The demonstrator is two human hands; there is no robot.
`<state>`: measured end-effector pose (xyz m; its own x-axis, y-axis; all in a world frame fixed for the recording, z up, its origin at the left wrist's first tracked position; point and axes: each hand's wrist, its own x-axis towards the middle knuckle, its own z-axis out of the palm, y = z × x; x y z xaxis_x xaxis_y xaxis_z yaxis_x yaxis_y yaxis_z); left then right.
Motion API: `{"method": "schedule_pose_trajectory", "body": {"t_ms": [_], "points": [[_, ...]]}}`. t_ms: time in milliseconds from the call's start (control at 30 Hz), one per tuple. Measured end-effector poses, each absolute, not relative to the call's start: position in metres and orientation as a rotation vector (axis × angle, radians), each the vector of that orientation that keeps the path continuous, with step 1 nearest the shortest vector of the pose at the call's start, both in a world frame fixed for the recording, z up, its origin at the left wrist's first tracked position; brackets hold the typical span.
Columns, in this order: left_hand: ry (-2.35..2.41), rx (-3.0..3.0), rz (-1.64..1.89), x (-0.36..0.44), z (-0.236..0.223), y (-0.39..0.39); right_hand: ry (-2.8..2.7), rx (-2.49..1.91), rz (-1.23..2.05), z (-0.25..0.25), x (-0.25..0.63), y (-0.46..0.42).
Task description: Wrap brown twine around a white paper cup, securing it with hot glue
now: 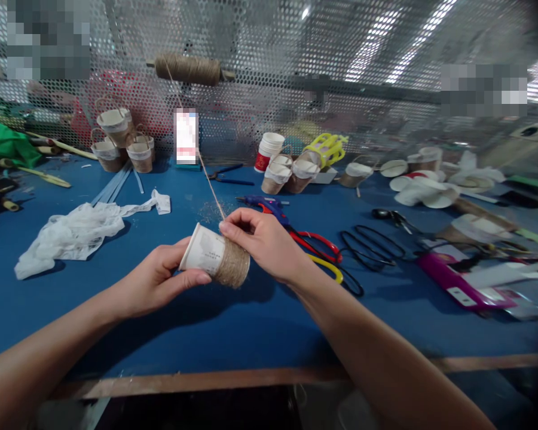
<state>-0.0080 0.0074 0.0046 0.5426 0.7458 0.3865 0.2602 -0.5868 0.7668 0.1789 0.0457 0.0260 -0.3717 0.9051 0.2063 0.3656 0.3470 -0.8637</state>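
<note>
A perforated mesh (269,36) stands behind everything. In front of it lies the blue surface (251,334), edged with wood. Over its middle are the two hands. The left hand (165,278) has its grip curved round the rim end of a cup (204,254), thumb along the near side. The right hand (262,242) has its grip drawn close, thumb and fingertips together on twine (210,185) at the cup's far side.

To the left, white lace (72,236) lies in a crumpled heap, with green cloth (9,140) beyond it. At the right is a purple item (457,278) amid clutter. A roll (188,68) of twine sits level at the mesh.

The cup is held tilted above the surface, rim to the left, base to the right; twine wraps its base half, and white wall shows toward the rim. Beyond the hands lie a blue glue gun (271,206) and red-handled scissors (320,242). An upright phone (186,136) stands near the mesh, with pliers (231,179) to its right. Thinnest is the strand of twine, running straight from the roll to the right hand.
</note>
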Motion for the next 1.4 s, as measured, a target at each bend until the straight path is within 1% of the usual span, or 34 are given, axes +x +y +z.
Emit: {"method": "schedule_pose_trajectory", "body": {"t_ms": [367,633,733,800,867,1000,1100,1167,1400], "points": [[0.734,2.309,1.015,-0.008,0.003,0.01,-1.87,-1.173,1.181,0.021,0.181,0.051],[0.654,2.461,1.137,-0.01,-0.002,0.016,-1.758,-1.164,1.569,0.038,0.19,0.05],[0.646,2.497,1.176,-0.011,-0.003,0.02,-1.797,-1.106,1.639,0.043,0.194,0.05],[0.642,2.489,1.164,-0.011,-0.003,0.021,-1.847,-1.111,1.59,0.042,0.195,0.052],[0.683,2.38,1.091,-0.013,-0.002,0.021,-1.93,-1.11,1.473,0.04,0.195,0.053],[0.822,1.761,0.968,-0.014,-0.001,0.021,-2.083,-1.073,1.139,0.034,0.189,0.051],[0.829,1.304,0.998,-0.011,-0.002,0.022,-2.133,-1.082,0.918,0.028,0.181,0.046],[0.84,1.116,1.027,-0.008,-0.001,0.022,-2.17,-1.046,0.809,0.023,0.176,0.044],[0.882,0.964,1.076,-0.005,0.0,0.022,-2.251,-0.929,0.615,0.014,0.172,0.046]]}}
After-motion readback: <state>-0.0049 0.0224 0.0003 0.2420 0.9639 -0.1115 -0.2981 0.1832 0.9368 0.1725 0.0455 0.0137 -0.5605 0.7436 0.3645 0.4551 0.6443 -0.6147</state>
